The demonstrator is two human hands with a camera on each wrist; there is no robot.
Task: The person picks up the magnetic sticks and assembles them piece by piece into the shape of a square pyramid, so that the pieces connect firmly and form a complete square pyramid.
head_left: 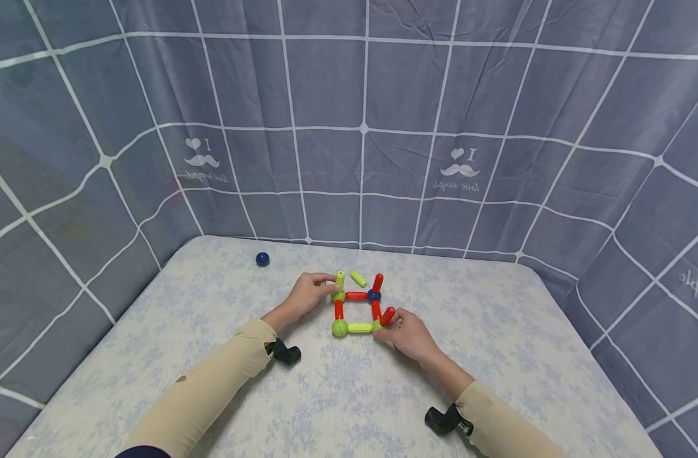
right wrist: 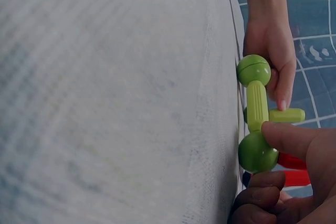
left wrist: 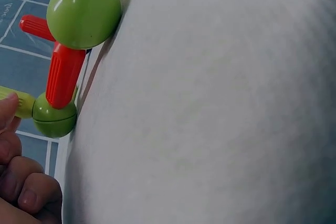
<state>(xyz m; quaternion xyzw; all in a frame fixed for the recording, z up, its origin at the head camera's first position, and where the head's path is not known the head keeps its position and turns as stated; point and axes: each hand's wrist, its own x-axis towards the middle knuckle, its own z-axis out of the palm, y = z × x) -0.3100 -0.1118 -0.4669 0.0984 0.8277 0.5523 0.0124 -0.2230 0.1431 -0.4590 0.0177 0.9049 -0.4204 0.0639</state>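
Observation:
A square of magnetic balls and rods lies on the table, with green balls at three corners, among them the front-left green ball (head_left: 340, 328), and a blue ball (head_left: 374, 295) at the back right. Red rods (head_left: 356, 296) and a yellow-green front rod (head_left: 360, 328) join them. My left hand (head_left: 310, 294) pinches the upright yellow-green rod (head_left: 340, 280) on the back-left ball. At the front-right corner, my right hand (head_left: 409, 336) grips the green ball (right wrist: 257, 152), its thumb against it. A tilted red rod (head_left: 388, 316) rises there; another red rod (head_left: 378, 282) stands on the blue ball.
Behind the square lies a loose yellow-green rod (head_left: 358, 278). A separate dark blue ball (head_left: 262, 259) rests toward the back left of the cloth-covered table (head_left: 326, 407). Grey checked curtains (head_left: 326, 159) enclose the back and sides.

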